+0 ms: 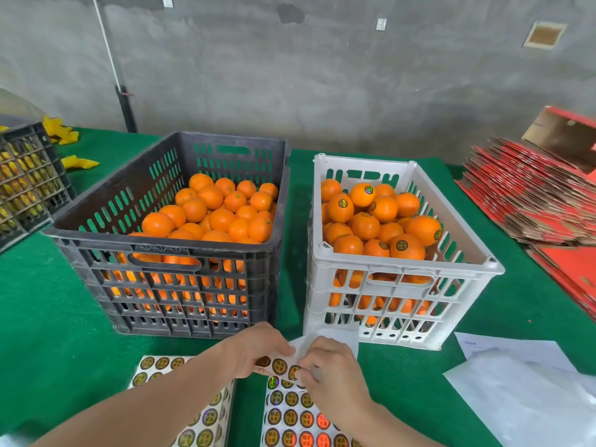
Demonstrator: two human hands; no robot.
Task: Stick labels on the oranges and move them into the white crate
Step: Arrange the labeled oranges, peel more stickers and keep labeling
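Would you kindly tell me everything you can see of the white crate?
The white crate is a plastic-looking box with slotted walls, a rim and a handle cut-out in its near wall. It stands upright on the green table cover, right of the black crate, a narrow gap between them. It is filled nearly to the rim with oranges, several bearing round labels. The left hand and right hand hold a label sheet in front, clear of it.

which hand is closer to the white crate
Right. The right hand sits just before the white crate, at its left corner; the left hand is further left, before the black crate.
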